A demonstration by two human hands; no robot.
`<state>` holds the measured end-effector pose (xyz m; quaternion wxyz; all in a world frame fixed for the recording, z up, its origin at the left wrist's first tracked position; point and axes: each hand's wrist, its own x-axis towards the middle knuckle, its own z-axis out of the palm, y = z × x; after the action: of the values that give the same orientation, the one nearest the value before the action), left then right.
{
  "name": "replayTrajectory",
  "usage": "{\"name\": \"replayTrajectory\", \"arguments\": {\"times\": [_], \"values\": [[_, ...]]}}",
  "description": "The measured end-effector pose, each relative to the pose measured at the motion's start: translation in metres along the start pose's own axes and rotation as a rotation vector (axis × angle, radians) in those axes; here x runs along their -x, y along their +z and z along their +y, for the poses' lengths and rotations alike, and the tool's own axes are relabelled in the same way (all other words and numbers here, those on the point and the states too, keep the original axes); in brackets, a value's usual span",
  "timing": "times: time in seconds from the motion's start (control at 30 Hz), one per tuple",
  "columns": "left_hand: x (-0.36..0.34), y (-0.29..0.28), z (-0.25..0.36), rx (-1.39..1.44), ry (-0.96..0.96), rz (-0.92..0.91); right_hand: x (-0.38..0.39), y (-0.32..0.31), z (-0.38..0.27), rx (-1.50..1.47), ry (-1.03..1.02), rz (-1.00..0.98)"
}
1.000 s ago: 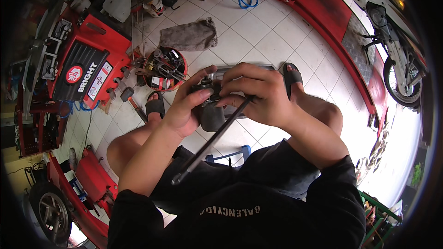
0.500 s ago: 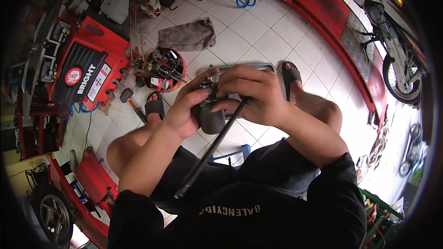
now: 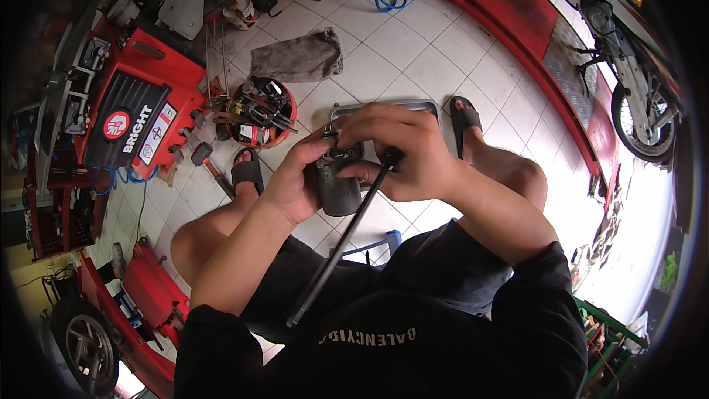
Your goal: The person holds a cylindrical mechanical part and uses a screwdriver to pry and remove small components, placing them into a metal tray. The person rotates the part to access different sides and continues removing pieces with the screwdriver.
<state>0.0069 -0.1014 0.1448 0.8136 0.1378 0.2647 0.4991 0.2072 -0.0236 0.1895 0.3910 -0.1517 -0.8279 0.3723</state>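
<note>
My left hand [image 3: 292,188] is closed round a dark grey cylindrical motor [image 3: 340,196], which looks like a starter motor with a small shaft at its top end. From the other side my right hand [image 3: 413,151] reaches over, its fingers bent and pressed to the motor's top end. Tucked in that same hand is a long black T-handle wrench [image 3: 336,255], its rod slanting down to the left toward my lap. What the right fingertips touch is partly hidden by the hand itself.
Beneath my hands on the tiles lies a metal tray [image 3: 428,106]. Left of it stand a red tub of tools [image 3: 293,114], a hammer [image 3: 213,170] and a red toolbox [image 3: 151,48]. A grey rag [image 3: 299,57] lies farther off. A red lift [image 3: 509,11] and motorcycle [image 3: 609,52] stand right.
My right hand has turned slightly, and the wrench rod has swung a little, its lower end shifting right and down. The motor stays nearly where it was.
</note>
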Motion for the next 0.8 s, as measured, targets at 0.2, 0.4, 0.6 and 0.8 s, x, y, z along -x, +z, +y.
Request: {"name": "replayTrajectory", "arguments": {"times": [0.2, 0.4, 0.6, 0.8], "values": [[0.0, -0.002, 0.0, -0.007, -0.014, 0.043, 0.003, 0.002, 0.011, -0.021, -0.042, 0.004], [0.0, 0.002, -0.001, -0.029, 0.004, 0.003, 0.003, -0.004, 0.01, 0.049, 0.037, -0.046], [-0.001, -0.007, 0.0, -0.024, 0.014, -0.004, -0.001, -0.004, -0.003, -0.037, 0.101, -0.009], [-0.002, -0.007, -0.001, 0.015, -0.011, -0.038, 0.003, -0.003, 0.012, -0.052, -0.049, -0.002]]}}
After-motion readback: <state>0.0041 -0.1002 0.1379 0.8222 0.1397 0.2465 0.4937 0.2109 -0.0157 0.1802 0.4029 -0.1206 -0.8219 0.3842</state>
